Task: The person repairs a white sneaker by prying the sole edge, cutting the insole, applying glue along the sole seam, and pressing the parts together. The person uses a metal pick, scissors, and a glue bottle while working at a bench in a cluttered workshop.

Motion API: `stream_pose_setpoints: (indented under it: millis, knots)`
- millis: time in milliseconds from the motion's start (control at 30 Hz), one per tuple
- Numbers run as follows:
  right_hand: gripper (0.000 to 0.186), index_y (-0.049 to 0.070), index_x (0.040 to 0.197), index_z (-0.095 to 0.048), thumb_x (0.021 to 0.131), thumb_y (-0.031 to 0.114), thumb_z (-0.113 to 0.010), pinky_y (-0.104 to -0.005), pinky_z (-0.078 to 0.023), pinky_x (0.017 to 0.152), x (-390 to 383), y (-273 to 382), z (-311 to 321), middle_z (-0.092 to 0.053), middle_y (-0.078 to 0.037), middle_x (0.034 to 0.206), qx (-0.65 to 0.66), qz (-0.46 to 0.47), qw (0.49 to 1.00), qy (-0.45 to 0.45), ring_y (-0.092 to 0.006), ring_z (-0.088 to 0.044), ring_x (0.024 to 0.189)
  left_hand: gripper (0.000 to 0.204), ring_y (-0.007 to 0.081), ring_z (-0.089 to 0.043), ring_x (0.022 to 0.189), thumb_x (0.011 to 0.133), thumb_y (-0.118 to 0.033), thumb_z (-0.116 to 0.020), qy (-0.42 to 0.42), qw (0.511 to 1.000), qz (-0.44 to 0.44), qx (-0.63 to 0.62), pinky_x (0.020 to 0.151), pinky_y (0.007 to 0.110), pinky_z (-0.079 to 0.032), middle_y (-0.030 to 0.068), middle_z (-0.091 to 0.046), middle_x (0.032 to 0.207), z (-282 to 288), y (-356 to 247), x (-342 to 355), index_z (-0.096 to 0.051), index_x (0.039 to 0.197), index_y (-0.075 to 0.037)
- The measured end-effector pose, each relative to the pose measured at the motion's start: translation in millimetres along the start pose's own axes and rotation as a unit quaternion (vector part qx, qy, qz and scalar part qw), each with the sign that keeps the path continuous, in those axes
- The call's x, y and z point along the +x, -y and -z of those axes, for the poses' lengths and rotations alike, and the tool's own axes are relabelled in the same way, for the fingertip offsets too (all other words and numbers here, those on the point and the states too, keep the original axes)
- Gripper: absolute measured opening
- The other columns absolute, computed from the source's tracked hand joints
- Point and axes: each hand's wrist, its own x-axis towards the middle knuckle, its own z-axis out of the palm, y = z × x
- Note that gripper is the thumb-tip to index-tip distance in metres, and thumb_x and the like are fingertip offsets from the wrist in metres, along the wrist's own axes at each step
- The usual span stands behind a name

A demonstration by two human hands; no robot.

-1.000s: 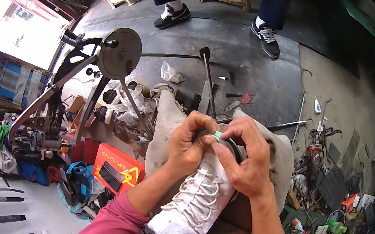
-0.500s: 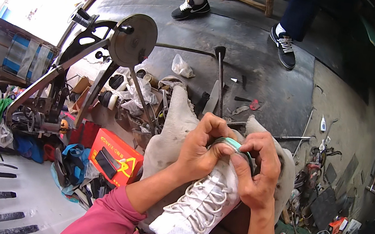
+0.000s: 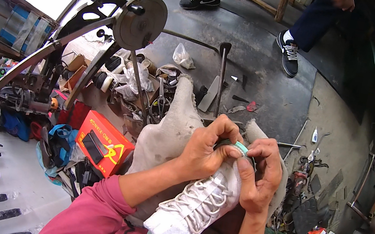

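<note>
My left hand (image 3: 205, 148) is closed on the heel end of a white laced shoe (image 3: 195, 203), thumb bent over its edge. My right hand (image 3: 260, 175) is closed on the same end from the right, finger and thumb pinching near a mint-green strip (image 3: 241, 147) at the rim. The shoe lies toe toward me, laces up, above a pale, stained cloth (image 3: 155, 144) over my lap. Exactly what is between my fingertips is partly hidden.
A cast-metal machine with a flywheel (image 3: 130, 27) stands at left, beside a red-orange box (image 3: 90, 125) and piled scraps. Tools and debris (image 3: 306, 213) lie at right. Another person's legs (image 3: 314, 21), hand (image 3: 343, 1) and a wooden stool (image 3: 260, 2) are ahead.
The view has shifted, so the machine sits higher and further left. My hands still grip the shoe's rim, with fingers slightly moved. The other person's hand has come into view at the top.
</note>
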Motion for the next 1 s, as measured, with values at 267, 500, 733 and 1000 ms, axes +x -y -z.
stream_pose_setpoints:
  millis: [267,500,733,1000]
  knots:
    - [0.023,0.002,0.104,-0.059,0.088,0.005,-0.076,-0.0288,-0.048,0.082,-1.5,-0.7,1.5,-0.056,-0.011,0.103,0.009,-0.005,1.000,0.010,-0.0190,-0.058,0.092,0.029,0.0128,-0.065,0.091,0.096,-0.004,-0.074,-0.003,0.999,0.025,-0.031,0.085,0.029,-0.054,0.0079,-0.066,0.096,-1.6,-5.2,-0.3,-0.049,0.113,-0.002]
    - [0.023,0.002,0.104,-0.059,0.089,0.005,-0.075,-0.0280,-0.047,0.083,-4.2,-1.4,1.1,-0.056,-0.010,0.105,0.019,-0.003,1.000,0.005,-0.0179,-0.057,0.093,0.035,0.0138,-0.066,0.096,0.097,-0.004,-0.072,0.008,0.999,0.030,-0.044,0.089,0.030,-0.053,0.0083,-0.066,0.100,-1.7,-3.7,-0.2,-0.046,0.119,-0.003]
    - [0.023,0.002,0.105,-0.059,0.090,0.006,-0.075,-0.0269,-0.047,0.082,-5.9,-3.1,0.7,-0.056,-0.009,0.106,0.010,-0.004,1.000,0.005,-0.0156,-0.056,0.093,0.036,0.0129,-0.064,0.099,0.098,-0.006,-0.069,0.042,0.994,0.040,-0.093,0.091,0.030,-0.052,0.0081,-0.067,0.106,2.8,-11.5,-4.9,-0.049,0.128,-0.002]
    - [0.022,0.002,0.104,-0.057,0.090,0.006,-0.074,-0.0250,-0.047,0.080,-1.9,-0.9,-3.4,-0.054,-0.007,0.105,0.003,-0.015,1.000,0.015,-0.0134,-0.056,0.092,0.027,0.0124,-0.063,0.109,0.098,-0.005,-0.068,0.039,0.992,0.105,-0.066,0.097,0.030,-0.051,0.0087,-0.068,0.116,6.4,-5.9,-7.8,-0.057,0.123,0.001]
